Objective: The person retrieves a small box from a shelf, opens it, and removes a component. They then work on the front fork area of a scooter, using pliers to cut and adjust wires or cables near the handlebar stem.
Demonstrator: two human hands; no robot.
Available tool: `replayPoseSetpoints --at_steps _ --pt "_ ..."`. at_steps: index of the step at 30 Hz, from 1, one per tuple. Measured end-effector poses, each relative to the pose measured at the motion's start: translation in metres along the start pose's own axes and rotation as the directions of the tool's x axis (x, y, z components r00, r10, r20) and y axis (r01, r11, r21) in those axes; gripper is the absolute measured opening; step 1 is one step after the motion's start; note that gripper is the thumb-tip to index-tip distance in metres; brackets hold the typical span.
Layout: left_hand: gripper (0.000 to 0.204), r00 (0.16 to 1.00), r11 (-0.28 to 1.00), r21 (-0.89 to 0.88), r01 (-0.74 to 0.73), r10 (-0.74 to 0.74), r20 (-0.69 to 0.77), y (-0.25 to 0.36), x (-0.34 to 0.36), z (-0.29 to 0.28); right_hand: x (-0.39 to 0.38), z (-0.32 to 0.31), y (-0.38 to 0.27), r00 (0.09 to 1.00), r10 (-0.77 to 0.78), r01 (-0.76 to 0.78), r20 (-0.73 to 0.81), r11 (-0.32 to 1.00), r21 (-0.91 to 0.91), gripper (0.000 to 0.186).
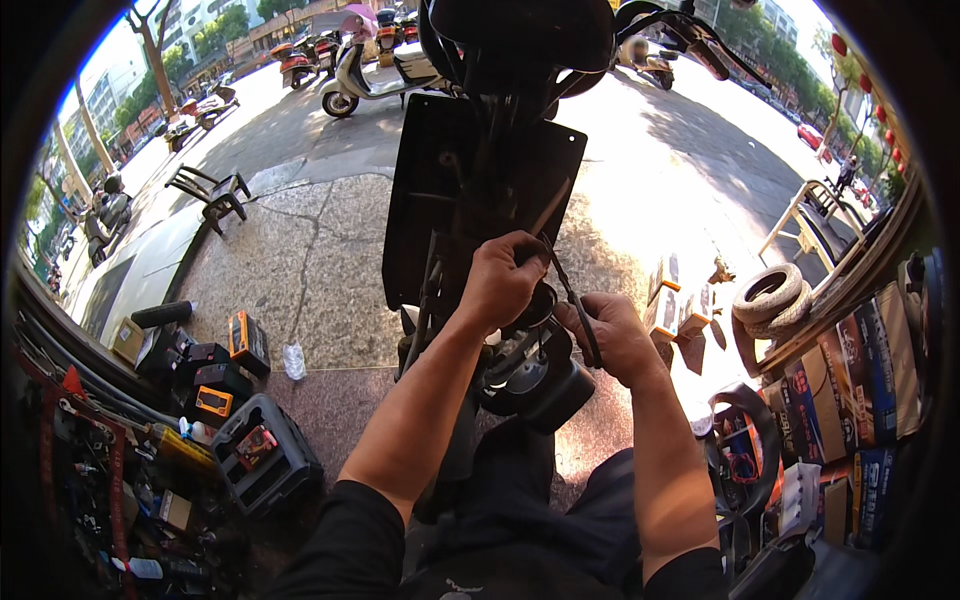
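In front of me is a black electric scooter (420, 210), partly taken apart, with a wide dark panel under its seat. My left hand (503, 280) is closed, its thumb and fingers pinching the upper part of a thin black cable (562, 275). The cable runs down to my right hand (615, 330), whose fingers are curled round its lower stretch. Directly below both hands sits a dark rounded motor-like part (535, 385). The tips of my left fingers are partly hidden by the hand itself.
An open grey tool case (262, 455), boxes (248, 340) and a cluttered heap of tools lie at the left. At right are stacked tyres (772, 298), small boxes (688, 308) and cartons (850, 375). Farther off stand a low chair (212, 195) and a parked scooter (370, 80).
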State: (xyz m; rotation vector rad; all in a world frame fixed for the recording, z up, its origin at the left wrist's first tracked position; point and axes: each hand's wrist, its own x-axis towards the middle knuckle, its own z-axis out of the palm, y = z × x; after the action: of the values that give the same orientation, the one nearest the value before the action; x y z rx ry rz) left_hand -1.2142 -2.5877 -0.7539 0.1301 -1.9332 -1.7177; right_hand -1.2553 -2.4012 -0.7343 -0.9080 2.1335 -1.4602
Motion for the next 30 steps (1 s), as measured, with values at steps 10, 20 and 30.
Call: replayPoseSetpoints --at_steps 10,20,30 --pt "0.008 0.999 0.995 -0.102 0.016 -0.013 0.034 0.005 0.0 -0.001 -0.001 -0.017 -0.006 0.976 0.087 -0.144 0.199 0.946 0.289 0.045" --pt "0.013 1.0 0.995 -0.097 0.013 -0.012 0.012 0.002 0.001 -0.002 0.001 0.0 0.003 0.949 -0.266 0.096 -0.168 0.752 -0.652 0.044" --pt "0.011 0.994 0.985 -0.149 0.09 -0.08 0.07 0.01 0.002 -0.008 0.003 -0.021 0.006 0.969 -0.048 -0.058 0.244 0.91 0.41 0.046"
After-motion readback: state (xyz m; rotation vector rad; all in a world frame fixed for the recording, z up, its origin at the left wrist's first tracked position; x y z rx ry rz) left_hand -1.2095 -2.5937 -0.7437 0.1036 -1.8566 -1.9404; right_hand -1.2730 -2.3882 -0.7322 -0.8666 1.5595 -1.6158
